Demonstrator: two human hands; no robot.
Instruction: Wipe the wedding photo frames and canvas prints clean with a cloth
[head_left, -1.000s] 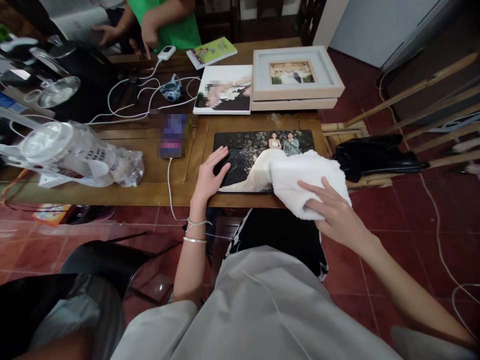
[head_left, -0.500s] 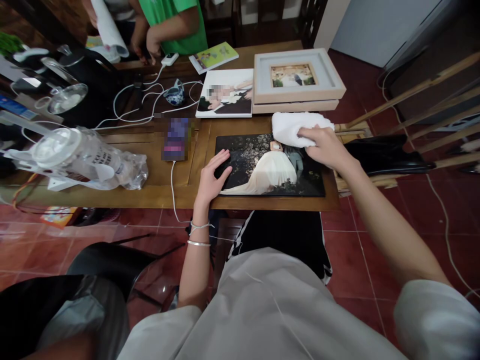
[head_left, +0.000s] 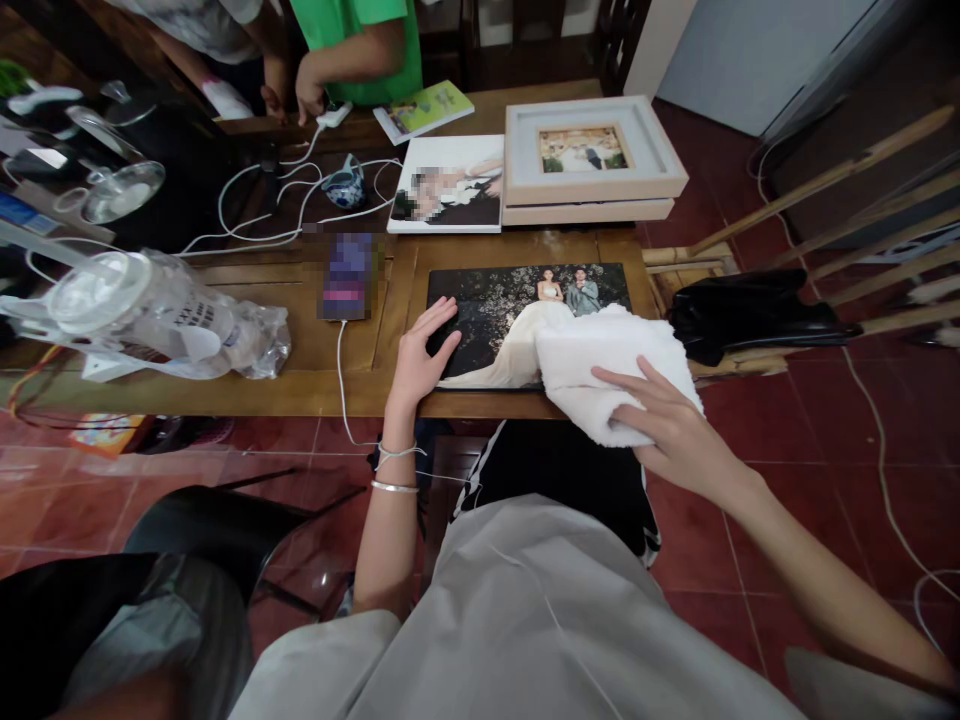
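A dark wedding photo panel (head_left: pixel 480 315) lies flat near the front edge of the wooden table (head_left: pixel 315 395). My left hand (head_left: pixel 426 352) rests on its left edge, fingers stretched and thumb apart, holding nothing. Over the panel's lower right part lies a folded white towel (head_left: pixel 615 365), which hangs a little past the table's front edge. My right hand (head_left: pixel 664 415) grips this towel from the near right side, with some fingers spread on top of it. The towel hides the panel's lower right corner.
Behind the panel are a white photo album (head_left: pixel 450 185), stacked picture frames (head_left: pixel 596 190) and a booklet (head_left: pixel 424 110). A charging phone (head_left: pixel 349 278), a small blue-and-white cup (head_left: pixel 345 185) and a plastic-wrapped jug (head_left: pixel 180 315) stand to the left. Across the table, a person in green (head_left: pixel 367 50) stands beside another person.
My right hand has drawn the towel from the panel's upper right down to its front right edge, uncovering the pictured couple. My left hand has stayed in place.
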